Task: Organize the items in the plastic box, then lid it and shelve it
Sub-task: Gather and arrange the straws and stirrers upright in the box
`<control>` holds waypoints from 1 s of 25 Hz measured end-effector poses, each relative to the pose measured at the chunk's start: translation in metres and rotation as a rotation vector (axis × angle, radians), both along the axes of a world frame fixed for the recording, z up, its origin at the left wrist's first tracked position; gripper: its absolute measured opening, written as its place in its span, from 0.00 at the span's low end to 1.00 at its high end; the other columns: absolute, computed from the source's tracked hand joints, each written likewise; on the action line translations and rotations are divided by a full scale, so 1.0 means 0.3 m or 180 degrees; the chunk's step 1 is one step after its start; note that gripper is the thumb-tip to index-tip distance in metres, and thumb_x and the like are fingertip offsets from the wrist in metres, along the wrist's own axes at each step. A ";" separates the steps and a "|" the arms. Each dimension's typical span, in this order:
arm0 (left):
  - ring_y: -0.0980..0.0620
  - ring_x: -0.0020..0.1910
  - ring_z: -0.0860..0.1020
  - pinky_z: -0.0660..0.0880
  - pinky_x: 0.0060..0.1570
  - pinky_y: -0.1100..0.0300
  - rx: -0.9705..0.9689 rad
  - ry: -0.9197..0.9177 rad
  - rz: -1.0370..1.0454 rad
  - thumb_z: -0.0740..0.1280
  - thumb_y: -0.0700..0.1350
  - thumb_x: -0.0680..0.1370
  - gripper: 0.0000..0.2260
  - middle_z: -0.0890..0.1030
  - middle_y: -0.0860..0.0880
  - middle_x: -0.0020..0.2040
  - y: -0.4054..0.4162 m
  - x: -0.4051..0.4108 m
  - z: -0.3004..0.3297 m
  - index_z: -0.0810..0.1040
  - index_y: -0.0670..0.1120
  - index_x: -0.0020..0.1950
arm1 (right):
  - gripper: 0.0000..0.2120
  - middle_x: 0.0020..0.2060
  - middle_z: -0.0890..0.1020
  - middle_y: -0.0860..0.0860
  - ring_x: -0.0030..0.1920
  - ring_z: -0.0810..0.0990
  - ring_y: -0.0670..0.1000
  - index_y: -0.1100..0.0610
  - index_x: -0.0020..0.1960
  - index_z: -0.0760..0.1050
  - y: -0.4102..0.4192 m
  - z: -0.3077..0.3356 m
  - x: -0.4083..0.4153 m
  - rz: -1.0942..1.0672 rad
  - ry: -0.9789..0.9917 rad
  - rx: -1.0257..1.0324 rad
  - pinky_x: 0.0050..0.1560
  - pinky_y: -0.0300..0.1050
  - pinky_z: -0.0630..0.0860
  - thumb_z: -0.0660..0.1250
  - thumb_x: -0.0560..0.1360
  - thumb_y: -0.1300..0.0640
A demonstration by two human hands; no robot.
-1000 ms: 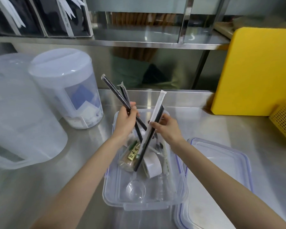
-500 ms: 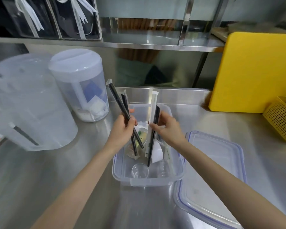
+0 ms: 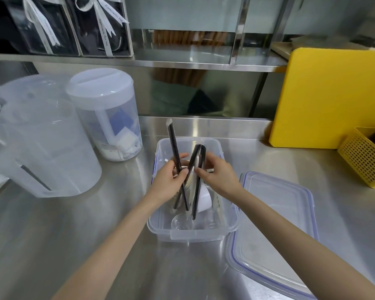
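A clear plastic box stands on the steel counter in front of me. My left hand grips a long black wrapped straw that stands nearly upright over the box. My right hand pinches a second bundle of black and white wrapped straws, tilted toward the first. Inside the box lie a clear round cup, a white tape roll and other small items, partly hidden by my hands. The clear lid with blue seal lies flat to the right of the box.
Two translucent lidded jugs stand at the left. A yellow cutting board leans at the back right, with a yellow mesh basket beside it. A steel shelf runs above the counter, holding black gift boxes.
Both bundles of straws have swung more upright and come closer together over the box. My hands have moved nearer each other, and the view has shifted down and back.
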State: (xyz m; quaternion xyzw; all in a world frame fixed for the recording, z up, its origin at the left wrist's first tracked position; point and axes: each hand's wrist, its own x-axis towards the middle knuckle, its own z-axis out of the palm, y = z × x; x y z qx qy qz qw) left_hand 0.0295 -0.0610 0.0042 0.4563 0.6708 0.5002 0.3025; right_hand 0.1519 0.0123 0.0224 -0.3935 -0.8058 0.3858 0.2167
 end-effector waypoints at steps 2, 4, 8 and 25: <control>0.48 0.57 0.77 0.72 0.61 0.56 0.0034 0.0045 0.0032 0.60 0.35 0.77 0.16 0.78 0.48 0.55 0.010 0.003 -0.003 0.71 0.44 0.64 | 0.10 0.46 0.82 0.53 0.46 0.78 0.50 0.57 0.55 0.75 -0.001 0.001 0.004 0.0020 -0.0051 0.0020 0.46 0.38 0.70 0.65 0.74 0.58; 0.51 0.55 0.77 0.72 0.57 0.64 0.0030 0.0127 0.0066 0.60 0.35 0.77 0.15 0.78 0.50 0.55 0.016 0.004 -0.009 0.72 0.43 0.64 | 0.09 0.47 0.82 0.54 0.47 0.78 0.50 0.57 0.54 0.75 -0.001 -0.001 0.007 0.0028 -0.0064 0.0026 0.46 0.38 0.69 0.64 0.75 0.58; 0.56 0.44 0.77 0.72 0.46 0.75 -0.0088 0.0124 0.0027 0.63 0.36 0.76 0.13 0.79 0.56 0.47 0.017 0.007 -0.025 0.73 0.45 0.60 | 0.11 0.46 0.81 0.52 0.46 0.77 0.48 0.58 0.55 0.75 0.003 -0.002 0.011 0.0075 -0.0072 -0.0033 0.47 0.37 0.69 0.65 0.75 0.57; 0.47 0.55 0.77 0.71 0.60 0.58 -0.0193 0.0321 -0.0117 0.60 0.38 0.78 0.10 0.80 0.44 0.53 0.020 0.009 -0.045 0.74 0.41 0.58 | 0.10 0.52 0.83 0.54 0.48 0.78 0.45 0.59 0.56 0.75 -0.021 -0.015 -0.009 0.0231 0.0427 -0.0285 0.43 0.19 0.70 0.63 0.75 0.62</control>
